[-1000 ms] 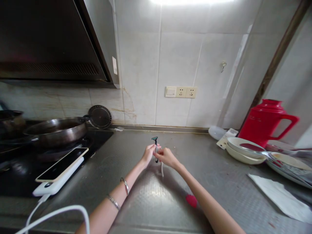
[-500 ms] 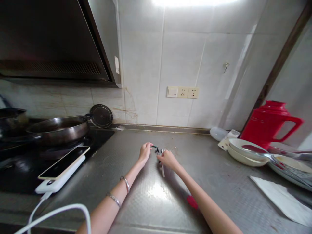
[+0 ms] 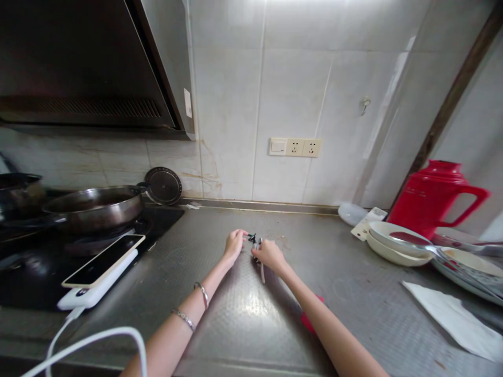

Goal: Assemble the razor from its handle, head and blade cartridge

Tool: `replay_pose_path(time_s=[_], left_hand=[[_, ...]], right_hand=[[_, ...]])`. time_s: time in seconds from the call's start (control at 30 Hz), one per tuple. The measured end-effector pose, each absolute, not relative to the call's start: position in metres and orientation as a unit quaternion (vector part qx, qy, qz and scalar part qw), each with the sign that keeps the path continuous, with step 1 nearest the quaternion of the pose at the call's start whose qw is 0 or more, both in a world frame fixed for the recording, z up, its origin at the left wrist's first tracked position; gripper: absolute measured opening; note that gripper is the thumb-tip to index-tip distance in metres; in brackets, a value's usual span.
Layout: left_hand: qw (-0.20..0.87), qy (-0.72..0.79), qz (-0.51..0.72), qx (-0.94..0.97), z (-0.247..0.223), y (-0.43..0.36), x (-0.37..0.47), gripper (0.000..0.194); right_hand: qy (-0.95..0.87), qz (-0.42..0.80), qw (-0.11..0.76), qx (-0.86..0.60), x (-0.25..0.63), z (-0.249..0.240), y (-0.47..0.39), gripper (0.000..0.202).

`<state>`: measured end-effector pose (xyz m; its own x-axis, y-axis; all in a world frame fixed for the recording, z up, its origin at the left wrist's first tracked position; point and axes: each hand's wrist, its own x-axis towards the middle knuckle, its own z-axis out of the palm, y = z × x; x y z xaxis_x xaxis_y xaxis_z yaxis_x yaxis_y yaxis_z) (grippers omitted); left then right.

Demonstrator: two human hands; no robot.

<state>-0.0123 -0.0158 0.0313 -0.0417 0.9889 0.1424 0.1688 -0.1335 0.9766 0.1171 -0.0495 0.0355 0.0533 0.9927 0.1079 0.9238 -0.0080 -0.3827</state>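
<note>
Over the middle of the steel counter (image 3: 188,293) my two hands are close together. My left hand (image 3: 234,243) is closed, its fingertips at one end of a small dark thing (image 3: 252,238) that spans the gap. From the right, my right hand (image 3: 269,254) closes around a small item with a pale, narrow strip (image 3: 263,273) hanging below the fingers. Some dark and shiny parts show between the hands. They are too small to name, and whether they form one piece I cannot tell.
At left, a phone (image 3: 104,261) rests on a white power bank (image 3: 98,283) with a cable, near a steel pan (image 3: 98,212) on the stove. A red thermos (image 3: 428,199), stacked bowls (image 3: 393,254) and a white paper sheet (image 3: 451,317) are at right. Something red (image 3: 307,322) lies under my right forearm.
The dark piece between my hands has shifted or turned slightly. Both hands stay almost in place, and more of the red thing shows beside my right forearm.
</note>
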Motion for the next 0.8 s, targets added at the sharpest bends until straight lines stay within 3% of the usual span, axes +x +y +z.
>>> replay_pose_path(time_s=[0.27,0.43,0.53,0.8], left_hand=[[0.395,0.52,0.48,0.585,0.028,-0.013,-0.011,0.025],[0.242,0.545,0.435,0.675,0.023,0.002,-0.017,0.017],[0.127,0.574,0.327,0.74,0.017,0.014,-0.023,0.022],[0.032,0.531,0.243,0.811,0.01,0.031,-0.031,0.024]], right_hand=[[-0.674,0.111,0.233,-0.693,0.126,0.044,-0.05,0.041],[-0.632,0.101,0.305,-0.706,0.161,0.049,-0.039,0.044],[-0.621,0.087,0.342,-0.7,0.186,0.042,-0.031,0.043],[-0.605,0.074,0.395,-0.688,0.22,0.013,-0.021,0.043]])
